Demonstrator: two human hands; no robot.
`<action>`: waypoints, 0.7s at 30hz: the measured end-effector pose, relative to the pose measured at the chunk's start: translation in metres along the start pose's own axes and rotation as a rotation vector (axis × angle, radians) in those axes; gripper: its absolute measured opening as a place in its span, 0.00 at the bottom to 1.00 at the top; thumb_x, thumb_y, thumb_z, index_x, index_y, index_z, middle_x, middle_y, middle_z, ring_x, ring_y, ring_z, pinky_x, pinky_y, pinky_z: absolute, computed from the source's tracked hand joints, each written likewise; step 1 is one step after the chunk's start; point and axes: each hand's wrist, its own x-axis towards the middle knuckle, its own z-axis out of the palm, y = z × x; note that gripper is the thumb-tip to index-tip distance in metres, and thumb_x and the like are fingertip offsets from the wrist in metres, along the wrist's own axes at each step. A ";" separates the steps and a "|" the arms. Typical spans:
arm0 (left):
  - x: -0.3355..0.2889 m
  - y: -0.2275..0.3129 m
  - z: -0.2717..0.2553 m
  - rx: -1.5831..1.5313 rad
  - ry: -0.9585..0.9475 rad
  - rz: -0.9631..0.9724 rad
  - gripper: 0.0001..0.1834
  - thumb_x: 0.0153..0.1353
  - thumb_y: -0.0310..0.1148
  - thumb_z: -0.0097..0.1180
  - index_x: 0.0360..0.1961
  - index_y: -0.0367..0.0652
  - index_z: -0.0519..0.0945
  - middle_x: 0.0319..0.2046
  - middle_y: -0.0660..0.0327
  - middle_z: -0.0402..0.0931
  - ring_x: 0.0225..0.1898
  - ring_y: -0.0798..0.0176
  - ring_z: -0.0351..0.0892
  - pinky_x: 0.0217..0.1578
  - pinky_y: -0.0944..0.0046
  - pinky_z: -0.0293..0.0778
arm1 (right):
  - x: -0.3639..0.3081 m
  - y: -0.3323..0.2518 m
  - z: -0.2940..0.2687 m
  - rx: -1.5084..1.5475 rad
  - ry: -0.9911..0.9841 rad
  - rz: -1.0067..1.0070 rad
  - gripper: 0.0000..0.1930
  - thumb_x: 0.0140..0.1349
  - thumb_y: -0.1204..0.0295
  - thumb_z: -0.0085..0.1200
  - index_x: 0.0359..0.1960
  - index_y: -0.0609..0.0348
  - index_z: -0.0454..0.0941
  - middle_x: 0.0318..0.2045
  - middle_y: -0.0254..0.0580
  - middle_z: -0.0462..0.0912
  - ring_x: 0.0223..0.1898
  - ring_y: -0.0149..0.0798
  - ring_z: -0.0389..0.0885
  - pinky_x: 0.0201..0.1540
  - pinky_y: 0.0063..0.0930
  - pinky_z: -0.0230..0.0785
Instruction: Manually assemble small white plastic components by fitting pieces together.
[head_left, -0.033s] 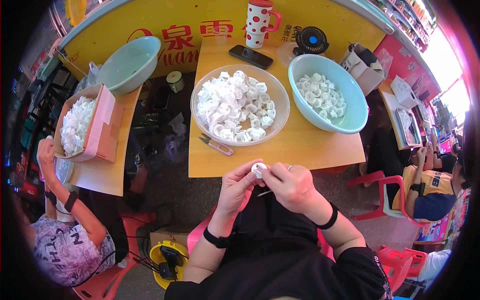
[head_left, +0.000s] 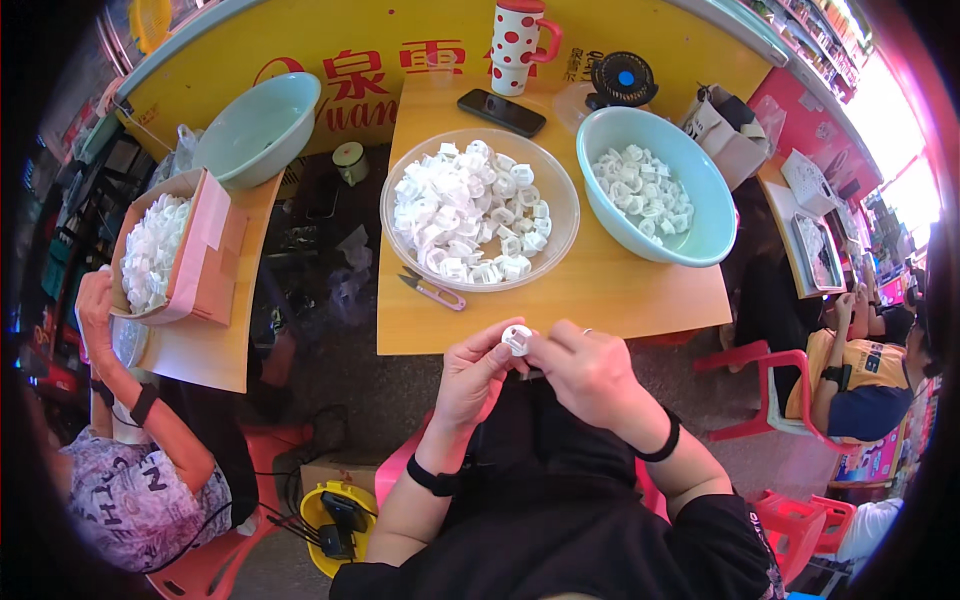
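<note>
Just in front of the table's near edge, a small round white plastic part [head_left: 516, 340] is pinched between the thumb and fingers of my left hand [head_left: 472, 375]. My right hand [head_left: 588, 372] touches the part from the right, its fingers closed together. A short bit of something thin shows under the right fingers, too hidden to name. Beyond my hands stands a clear round bowl [head_left: 572, 222] heaped with similar white parts [head_left: 450, 210]. Thread snips [head_left: 435, 292] with pale handles lie at its near left side.
A light-blue basin [head_left: 710, 225] with more white pieces stands to the right. Behind are a phone [head_left: 502, 113], a dotted tumbler [head_left: 515, 50] and a small black fan [head_left: 622, 80]. Co-workers sit left and right; a cardboard box [head_left: 210, 250] of white pieces stands by the left one.
My right hand has turned slightly and its fingers have shifted against the white part. The thin metallic tip under that hand shows less now. My left hand stays in place.
</note>
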 end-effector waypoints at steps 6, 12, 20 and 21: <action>0.002 0.006 0.003 -0.042 0.041 -0.004 0.20 0.68 0.27 0.51 0.59 0.31 0.72 0.48 0.46 0.79 0.40 0.62 0.81 0.44 0.68 0.76 | -0.004 0.007 -0.029 0.676 -0.429 0.440 0.06 0.56 0.75 0.60 0.33 0.64 0.79 0.25 0.48 0.78 0.26 0.49 0.78 0.29 0.37 0.69; 0.002 0.006 0.002 -0.059 0.067 -0.025 0.19 0.67 0.28 0.52 0.57 0.31 0.74 0.47 0.46 0.79 0.40 0.60 0.82 0.43 0.68 0.77 | -0.002 -0.004 -0.005 0.405 -0.038 0.297 0.06 0.59 0.73 0.57 0.30 0.62 0.76 0.23 0.48 0.77 0.26 0.51 0.78 0.27 0.40 0.68; 0.002 0.011 -0.002 -0.050 0.087 0.017 0.19 0.63 0.24 0.56 0.55 0.31 0.76 0.46 0.48 0.81 0.41 0.60 0.82 0.43 0.67 0.77 | 0.002 -0.019 0.006 0.087 -0.025 0.291 0.03 0.58 0.74 0.55 0.32 0.58 0.76 0.24 0.46 0.78 0.24 0.50 0.78 0.26 0.39 0.68; 0.002 0.010 -0.001 -0.049 0.087 0.018 0.19 0.63 0.24 0.56 0.55 0.31 0.76 0.46 0.48 0.81 0.41 0.60 0.82 0.43 0.67 0.77 | 0.003 -0.020 0.009 0.063 0.015 0.240 0.03 0.57 0.75 0.55 0.31 0.58 0.74 0.23 0.46 0.77 0.22 0.48 0.79 0.25 0.39 0.69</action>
